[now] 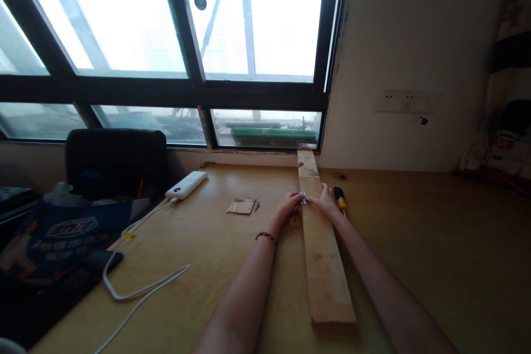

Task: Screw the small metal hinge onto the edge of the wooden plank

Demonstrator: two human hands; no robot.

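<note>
Fingertips of left hand (290, 203) and right hand (326, 201) pinch a small metal piece (302, 197) on the wooden plank (323, 254); a screwdriver (341, 198) lies just beside the right hand.

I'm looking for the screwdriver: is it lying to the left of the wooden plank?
No, the screwdriver lies on the table to the right of the wooden plank, just beyond the right hand.
</note>
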